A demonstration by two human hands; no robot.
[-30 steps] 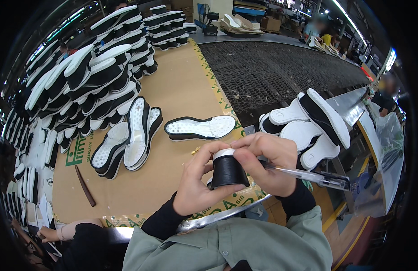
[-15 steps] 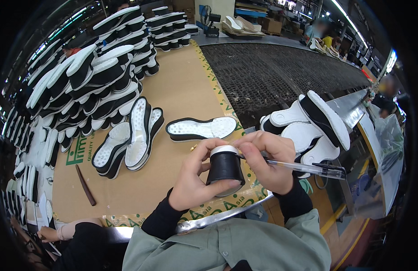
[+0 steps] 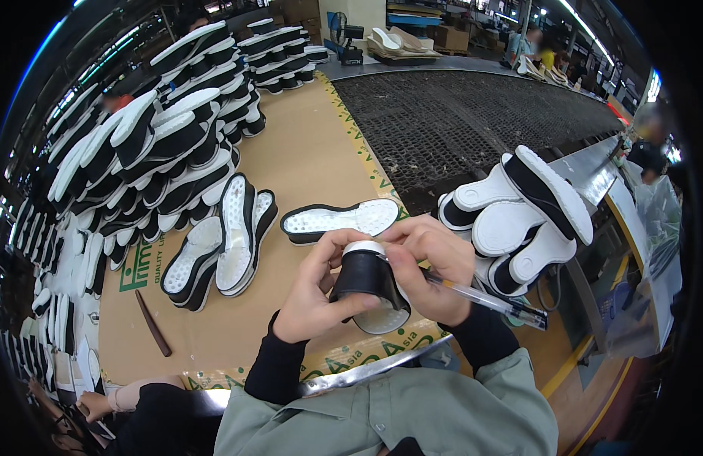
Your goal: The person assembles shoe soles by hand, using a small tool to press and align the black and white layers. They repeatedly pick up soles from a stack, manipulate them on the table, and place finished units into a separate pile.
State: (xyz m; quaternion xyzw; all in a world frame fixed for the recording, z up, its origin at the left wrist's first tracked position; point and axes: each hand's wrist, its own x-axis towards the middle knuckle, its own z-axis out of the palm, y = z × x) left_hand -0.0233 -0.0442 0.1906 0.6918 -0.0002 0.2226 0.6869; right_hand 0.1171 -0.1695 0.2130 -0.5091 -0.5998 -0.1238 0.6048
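Between my hands is a black shoe sole (image 3: 365, 275) with a white edge, its heel end turned up and its tread or inner face partly hidden. My left hand (image 3: 304, 295) is closed around its left side, with the thumb across the lower part of the black wall. A clear-barrelled pen (image 3: 492, 300) lies in the grip of my right hand (image 3: 436, 272), its tip end against the sole's side near the white rim. The right fingers pinch close to that rim. Just beyond my hands, another sole (image 3: 340, 219) rests flat on the cardboard.
Several soles (image 3: 233, 228) lie left on the cardboard-covered table (image 3: 298, 144), beside a brown stick-like tool (image 3: 152, 323). Tall stacks of soles (image 3: 169, 137) rise behind. More soles (image 3: 511, 216) are heaped right, near a dark mesh conveyor (image 3: 458, 114). A co-worker's hand (image 3: 94, 405) shows lower left.
Both hands and the sole have shifted slightly left, and the sole has tilted so more of its underside shows. The pen has swung so its back end points lower.
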